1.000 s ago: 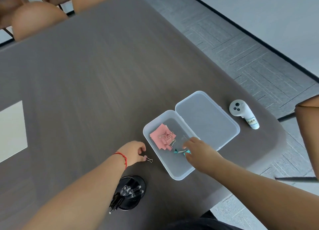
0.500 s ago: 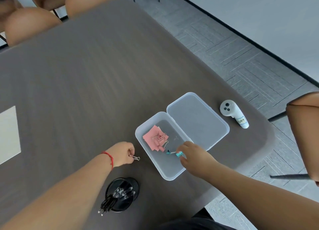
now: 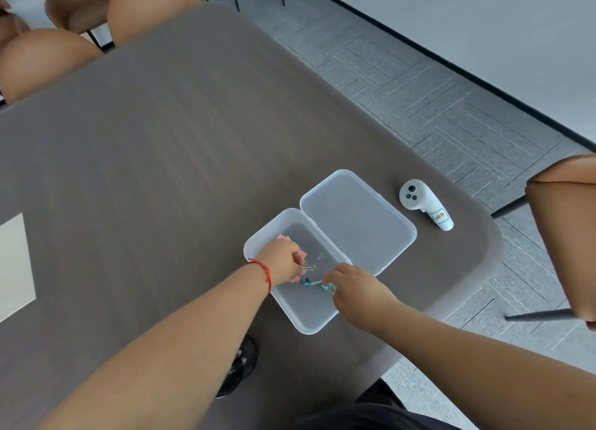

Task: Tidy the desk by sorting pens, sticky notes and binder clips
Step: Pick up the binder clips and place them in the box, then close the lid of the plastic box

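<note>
A clear plastic box (image 3: pixel 303 323) lies open near the table's front right, its lid (image 3: pixel 354 223) folded back. My left hand (image 3: pixel 282 263), with a red string at the wrist, reaches into the box over the pink sticky notes (image 3: pixel 283 237) and pinches a pink binder clip (image 3: pixel 308 267) by its wire handles. My right hand (image 3: pixel 351 286) rests at the box's right rim, fingers closed on a teal binder clip (image 3: pixel 327 287); another teal clip (image 3: pixel 307 282) lies just left of it. A black pen holder (image 3: pixel 240 365) sits mostly hidden under my left forearm.
A white controller (image 3: pixel 422 207) with a paper label lies right of the lid near the table edge. A pale sheet (image 3: pixel 13 265) lies at the far left. Brown chairs stand behind the table and at the right (image 3: pixel 567 236).
My left hand carried the pink binder clip from the tabletop rightward into the box, covering most of the sticky notes. My right hand stayed at the teal clips.
</note>
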### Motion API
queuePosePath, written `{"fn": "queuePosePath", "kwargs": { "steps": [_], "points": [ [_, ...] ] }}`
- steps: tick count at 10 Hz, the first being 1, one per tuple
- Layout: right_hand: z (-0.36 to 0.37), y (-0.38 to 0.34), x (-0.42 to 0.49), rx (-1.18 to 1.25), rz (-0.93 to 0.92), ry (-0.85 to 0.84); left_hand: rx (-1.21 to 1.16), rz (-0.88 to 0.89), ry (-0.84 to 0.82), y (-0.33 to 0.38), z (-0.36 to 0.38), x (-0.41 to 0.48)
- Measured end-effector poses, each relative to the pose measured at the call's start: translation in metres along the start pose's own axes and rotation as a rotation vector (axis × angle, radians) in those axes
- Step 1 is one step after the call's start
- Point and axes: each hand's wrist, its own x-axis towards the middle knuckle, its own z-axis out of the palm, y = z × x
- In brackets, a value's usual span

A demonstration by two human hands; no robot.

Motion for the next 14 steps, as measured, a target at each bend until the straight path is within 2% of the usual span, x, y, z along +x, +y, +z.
{"fn": "queuePosePath", "kwargs": {
  "steps": [1,2,3,4,5,6,7,8,9,11,12,13,14],
  "points": [
    [0.004,0.001,-0.003,-0.032,-0.021,-0.045,0.160,-0.049,-0.041,-0.001,0.023,0.018],
    [0.009,0.000,-0.005,-0.043,-0.034,-0.067,0.205,-0.105,-0.056,-0.006,0.030,0.026],
    [0.010,-0.002,-0.006,-0.059,-0.041,-0.079,0.129,-0.121,-0.038,-0.008,0.031,0.026],
    [0.010,-0.005,-0.004,-0.096,-0.055,-0.088,-0.087,-0.132,0.009,-0.001,0.021,0.018],
    [0.007,-0.009,-0.003,-0.101,-0.065,-0.105,-0.175,-0.165,0.074,0.005,0.004,0.006],
    [-0.008,-0.011,-0.005,-0.024,-0.016,-0.012,-0.245,-0.088,0.199,0.001,-0.021,-0.019],
    [-0.023,0.000,-0.008,0.114,0.183,0.154,-0.328,-0.150,0.233,-0.011,-0.040,-0.046],
    [-0.030,0.012,-0.008,0.048,0.293,0.088,-0.386,-0.229,0.137,-0.018,-0.036,-0.065],
    [-0.032,0.013,-0.003,-0.036,0.324,0.070,-0.398,-0.284,0.094,-0.020,-0.022,-0.080],
    [-0.037,0.017,-0.007,-0.059,0.396,0.025,-0.519,-0.368,0.078,-0.025,0.005,-0.091],
    [-0.036,0.032,-0.020,0.172,0.558,-0.053,-0.553,-0.373,0.090,-0.024,0.009,-0.094],
    [-0.035,0.046,-0.027,0.792,0.838,-0.099,-0.604,-0.391,0.110,-0.021,0.012,-0.093],
    [-0.028,0.058,-0.025,1.297,0.972,0.038,-0.620,-0.396,0.106,-0.016,0.012,-0.091]
  ]
}}
